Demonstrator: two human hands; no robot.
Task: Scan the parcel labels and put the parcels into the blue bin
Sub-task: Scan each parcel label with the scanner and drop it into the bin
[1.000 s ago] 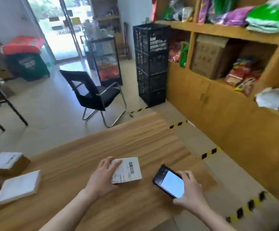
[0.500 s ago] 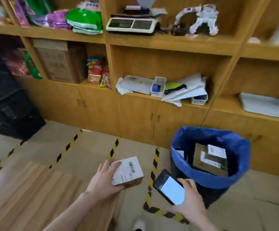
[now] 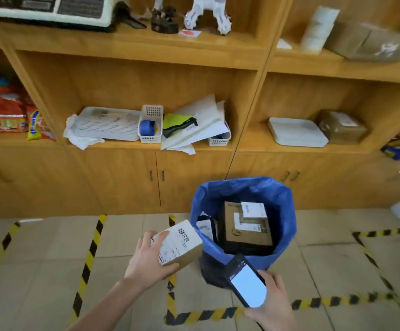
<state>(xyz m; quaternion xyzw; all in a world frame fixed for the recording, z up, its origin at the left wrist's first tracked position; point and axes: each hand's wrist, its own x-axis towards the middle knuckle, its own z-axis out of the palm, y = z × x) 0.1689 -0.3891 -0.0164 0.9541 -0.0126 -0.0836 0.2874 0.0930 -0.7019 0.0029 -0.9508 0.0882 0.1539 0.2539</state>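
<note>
Left hand [image 3: 150, 258] is clamped on a small parcel [image 3: 178, 244]: thumb seen along the near lower edge, fingers wrapped over the far left end. White label is turned up, barcode visible near the top right corner. Parcel is held in the air, above the floor, tilted, its long axis running from lower left to upper right, so the upper right corner points toward the blue bin [image 3: 287, 211].

Bin is noted directly to the right of the parcel, slightly farther from the person. The parcel's right corner is seen just beside the bin's near left rim, apparently not yet over the opening; whether the 2 touch cannot be told. Inside the bin, a brown box [image 3: 246, 235] with 2 white labels and a darker flat packet against the left wall are visible; room is left on top.

Right hand [image 3: 271, 299] is closed around a phone [image 3: 246, 281], screen lit white and facing up, held in front of the bin's near rim, right of the parcel and nearer the person.

Judgement: the left hand is the one nearer the task's thing, since it already carries it. A short move to the right and slightly forward is called for, then a release over the opening. The phone hand sits close to that path and may need to be kept low.
</note>
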